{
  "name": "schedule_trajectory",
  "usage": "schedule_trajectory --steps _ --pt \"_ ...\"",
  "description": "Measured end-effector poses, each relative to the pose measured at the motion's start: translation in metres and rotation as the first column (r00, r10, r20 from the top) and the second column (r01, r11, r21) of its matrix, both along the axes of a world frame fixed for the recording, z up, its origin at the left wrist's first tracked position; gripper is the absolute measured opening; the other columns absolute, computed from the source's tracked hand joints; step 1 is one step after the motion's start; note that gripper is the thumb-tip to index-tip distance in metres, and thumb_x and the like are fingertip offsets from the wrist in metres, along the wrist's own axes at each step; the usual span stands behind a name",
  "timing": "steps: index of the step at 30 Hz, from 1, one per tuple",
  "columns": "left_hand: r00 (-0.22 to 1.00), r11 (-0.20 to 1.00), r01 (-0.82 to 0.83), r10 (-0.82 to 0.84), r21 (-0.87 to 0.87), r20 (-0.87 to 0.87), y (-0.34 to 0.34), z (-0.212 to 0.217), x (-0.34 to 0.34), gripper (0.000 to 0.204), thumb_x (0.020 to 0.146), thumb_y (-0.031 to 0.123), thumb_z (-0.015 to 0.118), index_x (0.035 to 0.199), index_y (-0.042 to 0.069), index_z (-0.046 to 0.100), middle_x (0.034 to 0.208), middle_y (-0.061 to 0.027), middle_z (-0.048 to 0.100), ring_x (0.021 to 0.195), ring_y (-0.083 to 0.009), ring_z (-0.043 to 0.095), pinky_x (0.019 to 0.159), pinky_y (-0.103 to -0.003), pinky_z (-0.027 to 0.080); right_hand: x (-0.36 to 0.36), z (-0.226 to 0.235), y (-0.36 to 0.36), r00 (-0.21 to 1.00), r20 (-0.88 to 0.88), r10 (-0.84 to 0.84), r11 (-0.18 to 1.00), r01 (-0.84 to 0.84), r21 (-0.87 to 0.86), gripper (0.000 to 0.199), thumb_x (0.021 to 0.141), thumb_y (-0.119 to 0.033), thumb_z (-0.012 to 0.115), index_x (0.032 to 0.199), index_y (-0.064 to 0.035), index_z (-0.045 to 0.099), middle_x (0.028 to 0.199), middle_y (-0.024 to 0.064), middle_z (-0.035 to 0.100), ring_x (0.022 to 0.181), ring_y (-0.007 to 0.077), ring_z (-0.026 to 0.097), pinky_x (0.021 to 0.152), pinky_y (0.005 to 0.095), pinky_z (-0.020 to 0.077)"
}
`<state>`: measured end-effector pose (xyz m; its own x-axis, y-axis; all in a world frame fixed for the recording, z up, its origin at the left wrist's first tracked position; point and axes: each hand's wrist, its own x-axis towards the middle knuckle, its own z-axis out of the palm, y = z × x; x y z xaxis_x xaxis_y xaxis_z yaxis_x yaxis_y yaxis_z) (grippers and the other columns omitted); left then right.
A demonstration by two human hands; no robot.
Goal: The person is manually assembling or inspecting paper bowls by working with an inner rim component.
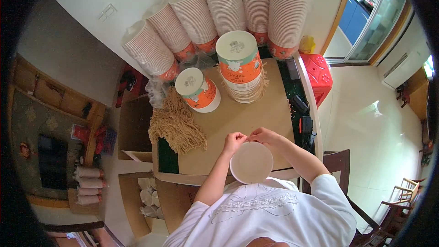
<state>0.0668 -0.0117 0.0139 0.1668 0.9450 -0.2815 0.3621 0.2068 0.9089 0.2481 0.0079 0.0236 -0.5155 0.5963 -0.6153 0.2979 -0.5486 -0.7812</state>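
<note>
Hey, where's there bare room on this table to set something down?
Bare cardboard shows between the tall stack and right hand, reaching toward the black device at the right edge; another patch lies between the short stack and left hand. Crowded: the back, with wrapped stacks, and the left, with twine.

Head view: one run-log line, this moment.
left hand: at white round container, far rim; right hand: same rim, beside left; grip: unclear; ahead: tan cord bundle, orange bucket stack

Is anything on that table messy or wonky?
Nothing looks spilled or broken. The tan string heap at the left looks messy: it's tangled, with loose ends straggling over the cardboard. The tall stacks of white cups look tilted, but probably the picture just bends straight things.
</note>
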Motion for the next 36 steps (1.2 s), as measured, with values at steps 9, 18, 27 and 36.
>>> schedule_trajectory --steps 9,18,27,36 --pt "0.988 0.987 -0.019 0.043 0.158 -0.15 -0.005 0.004 0.007 0.007 0.073 0.009 0.066 0.073 0.002 0.065 0.062 -0.002 0.062 0.057 -0.0063 0.055 0.052 -0.023 0.045 0.004 -0.01 0.011 0.982 -0.026 0.187 0.982 -0.186 0.033 0.021 0.084 -0.026 0.057 0.085 -0.0062 0.063 0.069 -0.0023 0.056 0.063 0.0061 0.049 0.055 0.0203 0.0399" --pt "0.997 0.997 -0.058 0.056 0.056 0.045 -0.004 0.001 -0.01 0.007 0.073 0.008 0.066 0.078 0.003 0.064 0.066 -0.0013 0.061 0.059 -0.0077 0.055 0.056 -0.023 0.045 0.018 -0.008 0.002 0.996 0.058 0.062 0.998 -0.062 0.006 0.018 0.083 -0.022 0.055 0.078 -0.0063 0.061 0.067 -0.0031 0.054 0.063 0.0057 0.049 0.056 0.0196 0.0396" --pt "0.959 0.961 0.153 -0.089 0.23 -0.269 -0.027 0.044 -0.042 0.022 0.071 0.021 0.071 0.073 0.006 0.055 0.064 -0.0024 0.051 0.059 -0.0119 0.051 0.052 -0.027 0.042 0.052 -0.006 -0.029 0.997 -0.031 0.073 0.993 -0.076 -0.094 0.013 0.082 -0.017 0.055 0.079 -0.0058 0.059 0.068 -0.0021 0.054 0.062 0.0064 0.049 0.056 0.0208 0.0418" --pt "0.928 0.952 0.074 0.043 0.298 -0.37 -0.045 0.026 -0.043 0.011 0.07 0.012 0.063 0.08 0.008 0.059 0.076 -0.0077 0.056 0.071 -0.0257 0.057 0.06 -0.037 0.045 0.027 -0.057 -0.016 0.983 0.025 0.183 0.967 -0.175 -0.186 0.018 0.082 -0.025 0.057 0.087 -0.0086 0.06 0.075 -0.0012 0.057 0.067 0.0074 0.054 0.057 0.0202 0.0452"
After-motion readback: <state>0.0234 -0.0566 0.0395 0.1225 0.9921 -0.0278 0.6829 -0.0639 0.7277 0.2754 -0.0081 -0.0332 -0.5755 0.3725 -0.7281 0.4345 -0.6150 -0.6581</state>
